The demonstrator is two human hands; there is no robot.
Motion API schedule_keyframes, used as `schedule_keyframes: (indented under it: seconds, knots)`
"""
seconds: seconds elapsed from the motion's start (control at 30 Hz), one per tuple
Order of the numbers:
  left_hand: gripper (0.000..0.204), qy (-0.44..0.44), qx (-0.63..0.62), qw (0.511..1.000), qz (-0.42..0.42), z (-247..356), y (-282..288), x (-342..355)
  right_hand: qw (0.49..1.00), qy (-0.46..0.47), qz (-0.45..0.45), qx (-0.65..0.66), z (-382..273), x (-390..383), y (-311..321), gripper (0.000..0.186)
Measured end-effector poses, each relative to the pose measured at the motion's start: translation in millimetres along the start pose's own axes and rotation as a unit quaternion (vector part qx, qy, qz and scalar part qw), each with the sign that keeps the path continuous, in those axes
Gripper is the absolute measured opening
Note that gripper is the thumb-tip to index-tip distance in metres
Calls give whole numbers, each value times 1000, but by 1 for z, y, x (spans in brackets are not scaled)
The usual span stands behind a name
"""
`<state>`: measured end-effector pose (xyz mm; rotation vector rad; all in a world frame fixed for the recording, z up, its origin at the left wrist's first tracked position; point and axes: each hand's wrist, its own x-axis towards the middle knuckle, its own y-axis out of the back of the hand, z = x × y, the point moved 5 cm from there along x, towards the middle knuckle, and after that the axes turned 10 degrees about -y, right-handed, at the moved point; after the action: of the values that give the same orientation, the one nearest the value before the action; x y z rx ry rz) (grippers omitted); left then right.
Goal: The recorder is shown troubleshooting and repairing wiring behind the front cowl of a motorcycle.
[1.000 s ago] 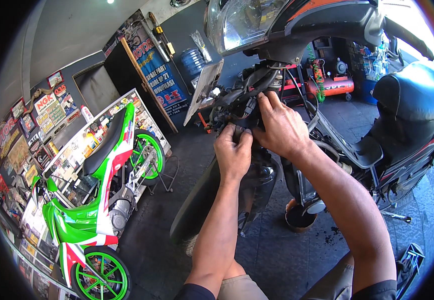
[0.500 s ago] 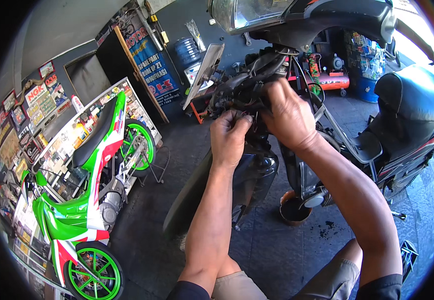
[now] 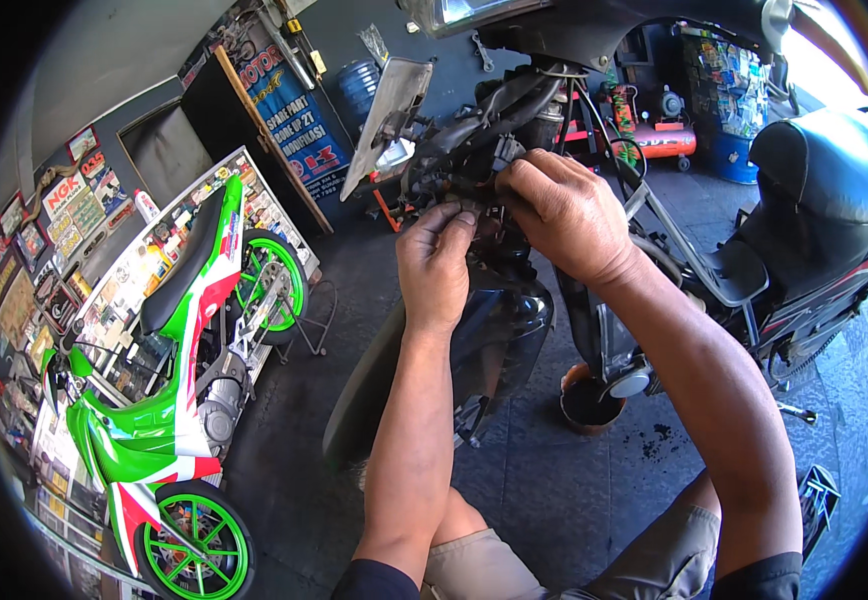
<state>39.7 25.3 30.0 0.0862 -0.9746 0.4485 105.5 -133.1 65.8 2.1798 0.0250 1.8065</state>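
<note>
I have both hands in the dark steering-stem area of a black motorcycle (image 3: 594, 30), among wiring and connectors (image 3: 454, 160). My left hand (image 3: 434, 260) pinches a small dark part, probably wiring, with thumb and forefinger. My right hand (image 3: 569, 215) is a little higher and further right, fingers bent and closed just below a grey connector (image 3: 507, 150); what they hold is hidden. A tilted flat plate (image 3: 384, 120) sticks out left of the wiring. Black body panels (image 3: 504, 340) are below my hands, and the black seat (image 3: 824, 190) is at the right.
A green, white and red motorcycle (image 3: 144, 420) stands at the left beside a display case (image 3: 104, 290). A round pot of dark liquid (image 3: 592, 410) sits on the tiled floor (image 3: 574, 480) under the bike. A red compressor (image 3: 654, 143) and blue drum (image 3: 729, 165) stand behind.
My left hand has moved up and left in the picture. My right hand's fingers have bent more and its wrist has risen. The view has shifted slightly, with the background higher in frame.
</note>
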Motion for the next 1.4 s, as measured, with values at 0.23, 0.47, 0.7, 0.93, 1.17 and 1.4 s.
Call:
schedule_keyframes:
  seconds: [0.23, 0.47, 0.7, 0.93, 1.17, 1.4]
  knots:
    - [31, 71, -117, 990, -40, 0, 15, 3, 1000, 19, 5, -4, -1, -1, 0, 19]
    - [26, 32, 76, 992, -95, 10, 20, -8, 999, 4, 14, -31, 4, -3, -3, 16]
    - [18, 50, 124, 991, -4, 3, 30, -1, 999, -34, -7, -24, 8, -4, -6, 17]
    - [17, 77, 89, 993, -22, 2, 32, -1, 997, -63, -31, -18, 10, -1, -7, 20]
    - [24, -5, 64, 996, -60, 6, 25, -6, 995, -79, -53, -24, 12, 0, -7, 19]
    - [23, -47, 215, 976, 6, 7, 27, -9, 994, -89, -62, -18, 11, 1, -6, 19]
